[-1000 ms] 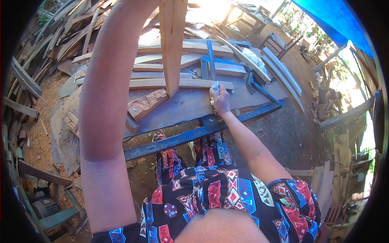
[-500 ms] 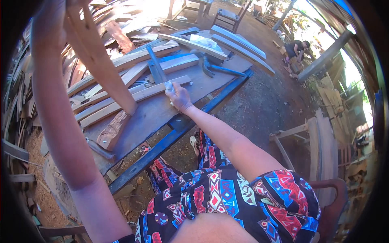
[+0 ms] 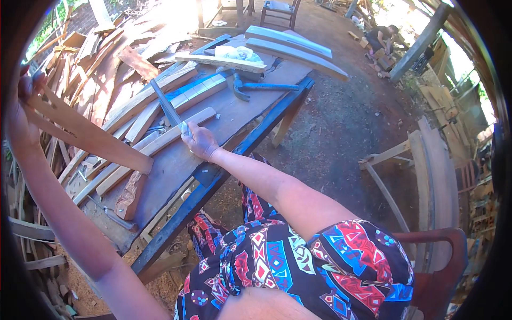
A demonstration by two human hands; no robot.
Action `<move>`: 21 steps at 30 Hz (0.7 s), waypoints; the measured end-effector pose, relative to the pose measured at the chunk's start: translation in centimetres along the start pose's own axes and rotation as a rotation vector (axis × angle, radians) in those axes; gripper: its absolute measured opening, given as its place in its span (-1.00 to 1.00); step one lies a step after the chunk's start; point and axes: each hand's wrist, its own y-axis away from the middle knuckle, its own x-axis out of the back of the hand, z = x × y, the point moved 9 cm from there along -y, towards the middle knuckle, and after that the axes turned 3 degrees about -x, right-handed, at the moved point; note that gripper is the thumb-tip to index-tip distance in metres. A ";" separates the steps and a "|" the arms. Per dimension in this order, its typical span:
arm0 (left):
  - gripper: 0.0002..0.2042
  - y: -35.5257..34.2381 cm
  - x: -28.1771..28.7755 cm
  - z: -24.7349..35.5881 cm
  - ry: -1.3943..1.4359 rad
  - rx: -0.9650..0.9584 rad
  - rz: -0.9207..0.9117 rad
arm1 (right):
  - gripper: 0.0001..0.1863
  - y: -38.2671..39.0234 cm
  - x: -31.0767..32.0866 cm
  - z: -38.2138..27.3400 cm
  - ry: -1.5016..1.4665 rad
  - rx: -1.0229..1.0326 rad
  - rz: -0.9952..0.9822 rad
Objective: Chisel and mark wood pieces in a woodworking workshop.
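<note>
At the far left edge, my left hand [image 3: 25, 114] grips the raised upper end of a curved wooden piece [image 3: 98, 141], its fingers partly lost in the dark rim. The piece slants down to the right, its lower end next to a short rough wooden block [image 3: 130, 197] on the workbench [image 3: 176, 173]. My right hand [image 3: 201, 143] is closed around the pale, wrapped-looking handle of a long flat metal blade [image 3: 166, 104]. That blade points away and to the left, over long wooden strips [image 3: 160, 146], apart from the curved piece. Its exact kind is unclear.
A claw hammer [image 3: 266, 87] lies toward the bench's far right, near stacked boards [image 3: 296, 50] and a clear plastic bag [image 3: 237, 53]. Another tool [image 3: 118, 217] lies by the near left corner. Scrap wood [image 3: 101, 80] piles up beyond. A person [image 3: 381, 40] crouches far right.
The curved piece has tipped further left, and my left hand holding it now shows at the left edge. My whole view has shifted, so the bench appears lower left. My right hand keeps the blade.
</note>
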 end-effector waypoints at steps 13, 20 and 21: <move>-0.77 1.6 -0.8 2.3 0.013 0.107 -0.052 | -0.71 0.9 -2.6 -1.7 -0.060 0.036 0.041; -0.73 5.6 -8.1 7.3 0.218 0.008 -0.027 | -0.77 0.3 -2.2 0.5 -0.112 0.096 0.094; -0.73 5.5 -7.7 7.3 0.208 -0.002 -0.036 | -0.77 0.4 -2.3 0.5 -0.125 0.103 0.099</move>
